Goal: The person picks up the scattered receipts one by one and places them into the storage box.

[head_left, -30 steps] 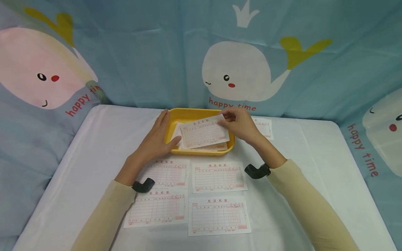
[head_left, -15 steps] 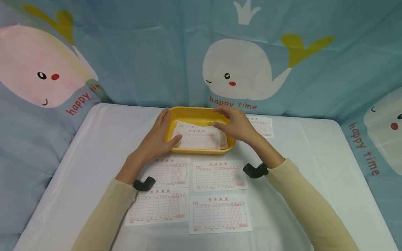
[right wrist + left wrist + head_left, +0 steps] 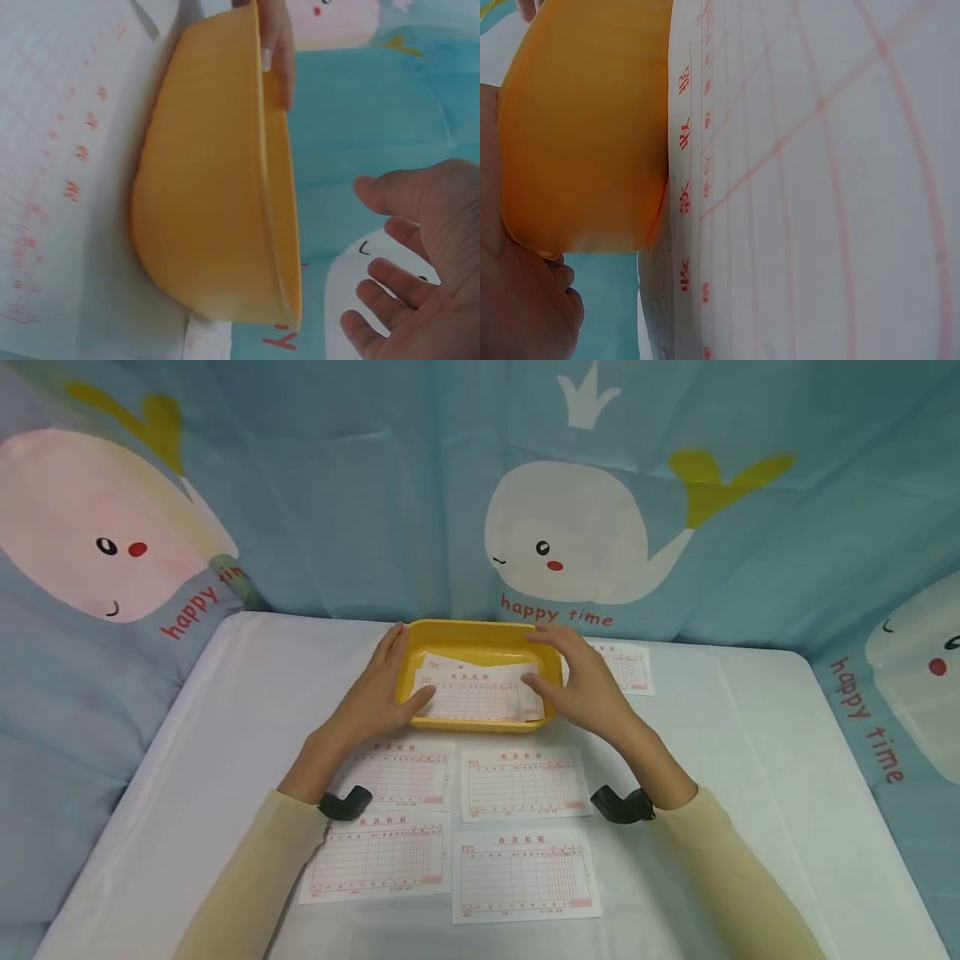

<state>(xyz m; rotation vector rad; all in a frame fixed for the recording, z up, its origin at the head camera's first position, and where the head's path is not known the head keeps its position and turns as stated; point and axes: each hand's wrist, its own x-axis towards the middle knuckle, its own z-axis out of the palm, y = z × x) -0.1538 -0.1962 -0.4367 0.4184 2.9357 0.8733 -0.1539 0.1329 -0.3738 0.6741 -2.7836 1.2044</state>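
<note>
left hand [image 3: 372,689] rests flat against the tray's [image 3: 480,635] left rim, thumb on the slips [image 3: 476,692] stacked inside, likely to steady it; right hand [image 3: 581,681] hovers slack, fingers spread, holding nothing, over the right rim; four more forms [image 3: 521,781] lie nearer on the table [image 3: 225,735]

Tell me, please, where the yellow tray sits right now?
In the head view the yellow tray sits at the table's far middle, between the left hand and right hand.
</note>
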